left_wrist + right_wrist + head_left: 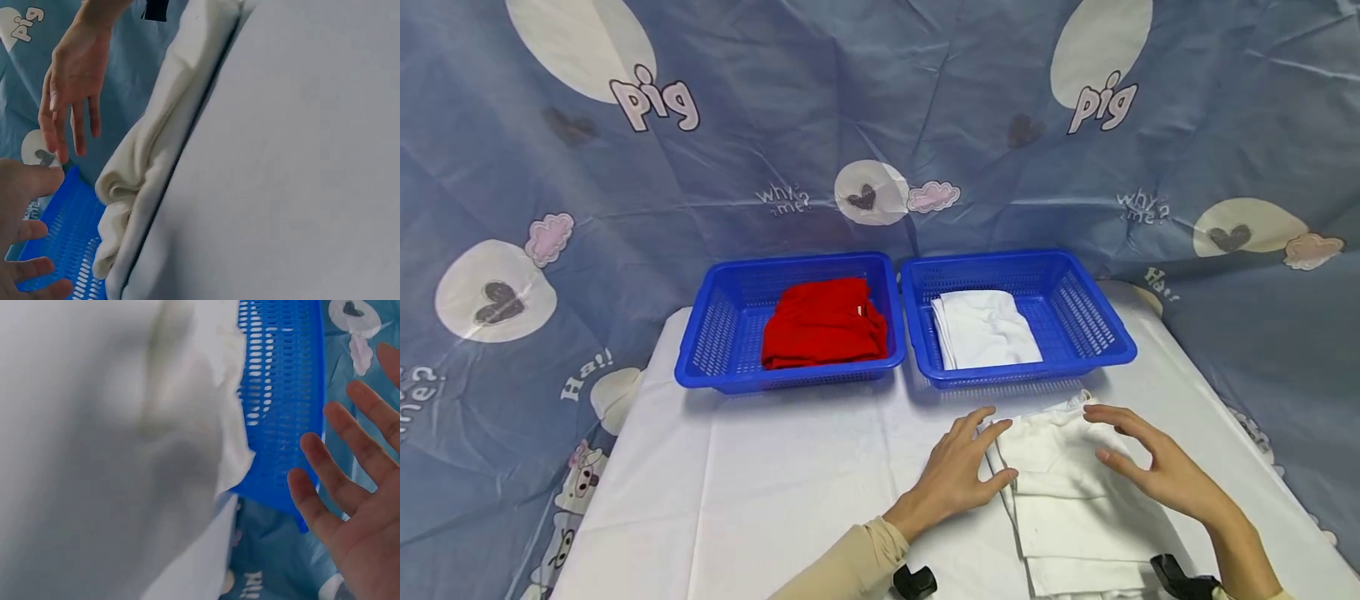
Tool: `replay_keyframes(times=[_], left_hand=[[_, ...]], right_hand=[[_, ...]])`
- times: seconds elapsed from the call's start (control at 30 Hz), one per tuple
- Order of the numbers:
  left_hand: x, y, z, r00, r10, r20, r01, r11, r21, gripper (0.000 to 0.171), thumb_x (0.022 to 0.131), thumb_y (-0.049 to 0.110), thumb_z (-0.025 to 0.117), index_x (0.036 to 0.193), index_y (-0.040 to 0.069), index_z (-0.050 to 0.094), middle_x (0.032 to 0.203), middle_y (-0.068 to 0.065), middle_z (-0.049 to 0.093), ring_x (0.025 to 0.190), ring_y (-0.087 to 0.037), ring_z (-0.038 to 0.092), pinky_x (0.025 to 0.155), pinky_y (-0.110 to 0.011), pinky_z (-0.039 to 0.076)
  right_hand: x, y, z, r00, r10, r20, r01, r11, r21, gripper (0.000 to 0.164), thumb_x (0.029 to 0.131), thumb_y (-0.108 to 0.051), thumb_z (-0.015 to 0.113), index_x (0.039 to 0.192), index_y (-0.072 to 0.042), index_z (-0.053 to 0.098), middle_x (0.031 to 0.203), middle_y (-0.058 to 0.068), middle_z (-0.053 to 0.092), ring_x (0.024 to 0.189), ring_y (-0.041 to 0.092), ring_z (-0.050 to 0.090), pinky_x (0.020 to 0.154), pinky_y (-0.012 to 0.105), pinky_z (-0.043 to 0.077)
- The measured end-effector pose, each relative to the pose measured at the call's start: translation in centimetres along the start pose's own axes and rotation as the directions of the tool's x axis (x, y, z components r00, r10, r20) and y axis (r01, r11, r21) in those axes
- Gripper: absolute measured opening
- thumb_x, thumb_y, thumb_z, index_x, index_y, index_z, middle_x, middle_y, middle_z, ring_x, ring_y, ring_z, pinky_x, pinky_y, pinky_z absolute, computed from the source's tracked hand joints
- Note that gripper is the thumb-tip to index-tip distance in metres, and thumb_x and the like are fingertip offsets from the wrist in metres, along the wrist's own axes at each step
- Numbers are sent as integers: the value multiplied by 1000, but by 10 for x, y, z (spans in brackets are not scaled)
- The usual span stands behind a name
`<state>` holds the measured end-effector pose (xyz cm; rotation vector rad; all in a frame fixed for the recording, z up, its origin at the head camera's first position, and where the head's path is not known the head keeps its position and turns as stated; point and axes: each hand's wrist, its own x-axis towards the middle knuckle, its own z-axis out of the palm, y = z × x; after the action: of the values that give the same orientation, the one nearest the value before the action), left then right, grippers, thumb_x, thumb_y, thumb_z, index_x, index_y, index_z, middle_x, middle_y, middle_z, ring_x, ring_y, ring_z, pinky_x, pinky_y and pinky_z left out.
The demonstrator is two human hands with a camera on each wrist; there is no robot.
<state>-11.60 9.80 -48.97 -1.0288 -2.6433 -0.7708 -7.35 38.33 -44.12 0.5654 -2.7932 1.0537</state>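
A folded white garment (pixel 1075 500) lies in layers on the table at the front right, a gathered edge and a small loop of cord at its far end. At its left edge is my left hand (pixel 958 467), fingers spread and thumb over the cloth. My right hand (pixel 1165 467) is at the far right part of the garment, fingers slightly bent and apart from the thumb. Neither hand grips the cloth. In the left wrist view the garment's side (pixel 150 137) shows as a thick rolled fold. The right wrist view shows the right hand's spread fingers (pixel 350 450).
Two blue plastic baskets stand side by side at the back. The left basket (pixel 715 329) holds folded red cloth (pixel 823 325), the right basket (pixel 1075 308) folded white cloth (pixel 985 329). A white sheet covers the table (pixel 790 492). A blue printed curtain (pixel 737 133) hangs behind.
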Motion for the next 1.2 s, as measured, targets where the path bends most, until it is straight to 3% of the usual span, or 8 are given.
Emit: replay_keyframes(times=[0.3,0.5,0.67,0.73,0.87,1.0,1.1,1.2], left_hand=[[-10,10,14,999,22,31,-20,997,-69,61,79,50,57,132,29,38,140,-1,31,116,-16,44,70,-29,49],[-13,18,21,997,61,37,-58,996,-71,61,80,49,56,133,28,37,141,-5,29,117,-18,42,74,-28,49],[-11,23,27,996,89,22,-87,994,-73,63,79,49,56,135,27,34,141,-7,26,119,-19,40,80,-28,48],[-9,23,28,996,93,14,-92,993,-72,65,79,48,57,135,27,33,142,-7,25,122,-19,38,86,-29,46],[-6,22,29,996,84,23,-81,990,-120,64,79,43,58,135,28,33,142,-8,23,118,-17,39,92,-28,41],[-7,24,30,995,77,57,-63,974,-216,57,79,39,59,131,29,38,138,-9,22,110,-13,41,88,-22,40],[-7,25,32,995,76,61,-59,968,-243,48,80,36,59,125,28,45,135,-8,26,110,-11,42,89,-20,39],[-7,24,35,997,62,39,-52,973,-225,39,82,33,58,119,26,51,132,-6,33,111,-9,44,91,-20,39]], right_hand=[[-28,16,9,998,53,42,-56,997,58,54,80,-10,64,129,-13,44,141,6,32,131,4,25,93,0,22],[-41,24,13,987,140,74,-144,989,40,59,80,-17,65,133,-16,39,142,6,28,130,-5,19,90,0,22],[-50,32,13,975,196,105,-195,981,-22,62,80,-21,65,135,-19,36,143,5,25,123,-16,18,90,33,43],[-50,35,13,971,212,109,-211,977,-18,62,81,-22,64,135,-20,35,143,5,25,120,-19,17,85,50,43],[-46,40,14,969,229,98,-231,973,13,61,81,-24,64,135,-22,36,139,2,29,117,-21,18,81,61,39],[-40,44,20,973,214,89,-216,976,7,58,80,-25,65,132,-23,40,134,-3,33,117,-18,23,88,33,42],[-33,46,27,984,148,96,-153,987,47,57,80,-20,65,132,-18,40,132,0,35,119,-13,25,88,8,31],[-26,48,33,992,75,101,-83,993,81,58,80,-15,64,132,-13,40,132,6,36,122,-10,24,89,-2,20]])
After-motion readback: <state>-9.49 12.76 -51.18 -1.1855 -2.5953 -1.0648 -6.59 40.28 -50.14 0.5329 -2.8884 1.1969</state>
